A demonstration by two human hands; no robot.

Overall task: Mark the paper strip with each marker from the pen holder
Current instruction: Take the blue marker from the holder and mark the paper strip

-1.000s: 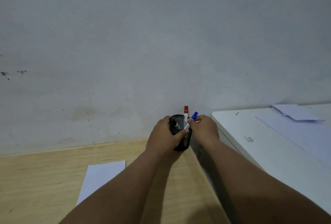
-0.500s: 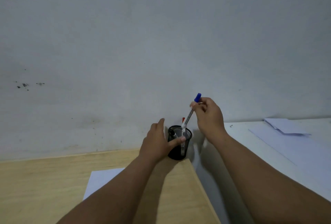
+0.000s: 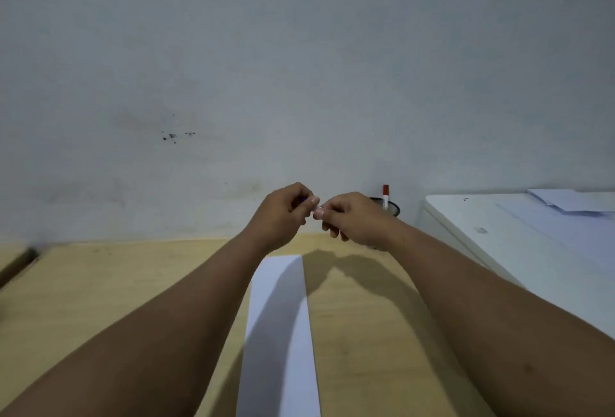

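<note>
From the head view no brand, label or writing can be read anywhere. Both hands are raised together above the far end of the white paper strip on the wooden table: the left hand is curled shut around a blue marker, of which only a sliver shows, while the right hand pinches closed just beside it, thumbs touching. Behind the right hand, against the wall, the black pen holder holds an upright red-capped marker.
</note>
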